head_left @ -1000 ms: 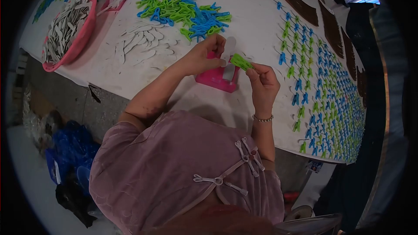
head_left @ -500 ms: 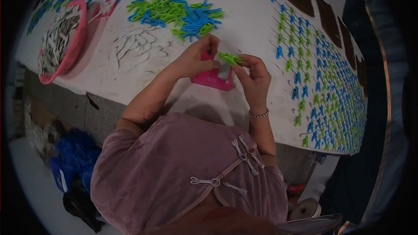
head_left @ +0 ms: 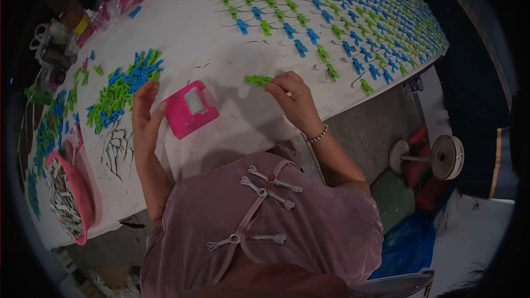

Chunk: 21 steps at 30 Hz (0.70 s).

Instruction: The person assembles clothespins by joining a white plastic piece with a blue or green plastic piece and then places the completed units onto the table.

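Note:
My right hand (head_left: 295,99) pinches a green clothespin (head_left: 255,80) by one end, between thumb and fingers, above the white table. A small pale patch shows just under the clip. To the left, my left hand (head_left: 146,124) is raised with thumb and fingers apart and nothing between them. Its thumb is right at the edge of a pink plastic holder (head_left: 185,121), which has a white roll (head_left: 194,101) set in it. Beyond that hand lies a heap of green and blue clothespins (head_left: 124,89).
Rows of green and blue clothespins (head_left: 337,32), many with thin strips, cover the table's right side. At the left, a pink basket (head_left: 84,204) holds whitish strips, with dark-edged strips (head_left: 117,149) lying nearby. A dumbbell (head_left: 446,157) is below the table at right.
The view has swung to the right. My right hand has carried the green clothespin away from the pink holder, and my left hand has opened and drawn to the holder's left side.

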Tool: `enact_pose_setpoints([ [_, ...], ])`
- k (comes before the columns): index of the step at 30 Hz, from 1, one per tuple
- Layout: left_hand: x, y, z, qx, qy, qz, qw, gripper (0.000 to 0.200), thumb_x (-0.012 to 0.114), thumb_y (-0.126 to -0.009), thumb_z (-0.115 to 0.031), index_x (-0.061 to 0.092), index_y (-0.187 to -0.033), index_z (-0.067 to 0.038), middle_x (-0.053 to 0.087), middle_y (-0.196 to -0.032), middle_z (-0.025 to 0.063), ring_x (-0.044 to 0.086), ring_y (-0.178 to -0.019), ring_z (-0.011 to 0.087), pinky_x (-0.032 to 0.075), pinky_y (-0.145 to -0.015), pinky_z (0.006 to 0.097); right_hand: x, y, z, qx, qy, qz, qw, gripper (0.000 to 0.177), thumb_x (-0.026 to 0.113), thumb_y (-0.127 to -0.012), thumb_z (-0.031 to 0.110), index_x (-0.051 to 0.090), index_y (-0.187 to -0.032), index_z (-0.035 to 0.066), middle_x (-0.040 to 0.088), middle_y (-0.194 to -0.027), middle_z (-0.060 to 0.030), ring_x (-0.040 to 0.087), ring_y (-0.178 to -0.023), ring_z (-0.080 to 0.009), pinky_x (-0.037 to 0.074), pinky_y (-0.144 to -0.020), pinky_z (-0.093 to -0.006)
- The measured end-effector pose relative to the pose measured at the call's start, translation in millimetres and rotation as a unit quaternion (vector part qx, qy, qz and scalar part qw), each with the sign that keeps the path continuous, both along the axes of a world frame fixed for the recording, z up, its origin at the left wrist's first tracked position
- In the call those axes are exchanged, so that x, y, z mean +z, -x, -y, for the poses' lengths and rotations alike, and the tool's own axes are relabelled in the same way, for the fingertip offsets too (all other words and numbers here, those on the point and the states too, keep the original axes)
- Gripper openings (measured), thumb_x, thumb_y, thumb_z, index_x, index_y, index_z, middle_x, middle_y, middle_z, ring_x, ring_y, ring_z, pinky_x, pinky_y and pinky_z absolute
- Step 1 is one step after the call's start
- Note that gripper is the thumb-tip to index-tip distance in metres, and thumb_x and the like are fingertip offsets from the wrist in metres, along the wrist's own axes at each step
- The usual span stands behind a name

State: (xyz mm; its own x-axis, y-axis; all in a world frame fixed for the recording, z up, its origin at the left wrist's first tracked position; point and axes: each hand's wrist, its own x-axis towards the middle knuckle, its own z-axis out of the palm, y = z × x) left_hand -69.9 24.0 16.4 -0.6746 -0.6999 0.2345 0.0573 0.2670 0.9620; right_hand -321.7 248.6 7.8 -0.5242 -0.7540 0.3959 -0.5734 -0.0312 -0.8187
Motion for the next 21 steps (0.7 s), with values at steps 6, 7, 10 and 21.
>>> enact_pose_setpoints([
  [6,-9,-48,22,0.133,0.144,0.134,0.971,0.045,0.059,-0.088,-0.011,0.047,-0.131,-0.004,0.048,-0.133,0.0127,0.043,-0.126,0.0244,0.032,-0.105,0.0369,-6,23,-105,-0.188,-0.035,0.389,0.901,0.025,0.053,-0.095,0.023,0.061,-0.081,0.005,0.057,-0.065,0.0013,0.046,-0.054,-0.006,0.038,-0.051,-0.0205],
  [7,-11,-60,24,0.187,0.18,0.186,0.948,0.044,0.061,-0.088,-0.011,0.048,-0.128,-0.002,0.05,-0.13,0.0142,0.046,-0.123,0.0257,0.035,-0.103,0.0372,-6,27,-114,-0.189,-0.033,0.395,0.898,0.025,0.053,-0.095,0.023,0.061,-0.081,0.005,0.057,-0.065,0.0013,0.046,-0.054,-0.006,0.038,-0.051,-0.0205],
  [10,-37,-119,53,0.256,0.314,0.285,0.869,0.042,0.062,-0.087,-0.011,0.051,-0.125,0.001,0.052,-0.127,0.0174,0.05,-0.118,0.0298,0.04,-0.099,0.0386,-6,37,-135,-0.265,-0.034,0.423,0.866,0.025,0.052,-0.095,0.025,0.06,-0.08,0.006,0.056,-0.064,0.001,0.046,-0.053,-0.0053,0.038,-0.049,-0.0202],
  [21,-76,-150,51,0.272,0.31,0.315,0.855,0.036,0.058,-0.09,-0.019,0.057,-0.119,0.002,0.055,-0.124,0.0206,0.052,-0.115,0.0342,0.039,-0.098,0.0389,-21,63,-137,-0.307,-0.025,0.455,0.835,0.025,0.056,-0.092,0.025,0.063,-0.085,0.002,0.056,-0.061,0.0,0.046,-0.048,-0.0068,0.036,-0.044,-0.0205],
])
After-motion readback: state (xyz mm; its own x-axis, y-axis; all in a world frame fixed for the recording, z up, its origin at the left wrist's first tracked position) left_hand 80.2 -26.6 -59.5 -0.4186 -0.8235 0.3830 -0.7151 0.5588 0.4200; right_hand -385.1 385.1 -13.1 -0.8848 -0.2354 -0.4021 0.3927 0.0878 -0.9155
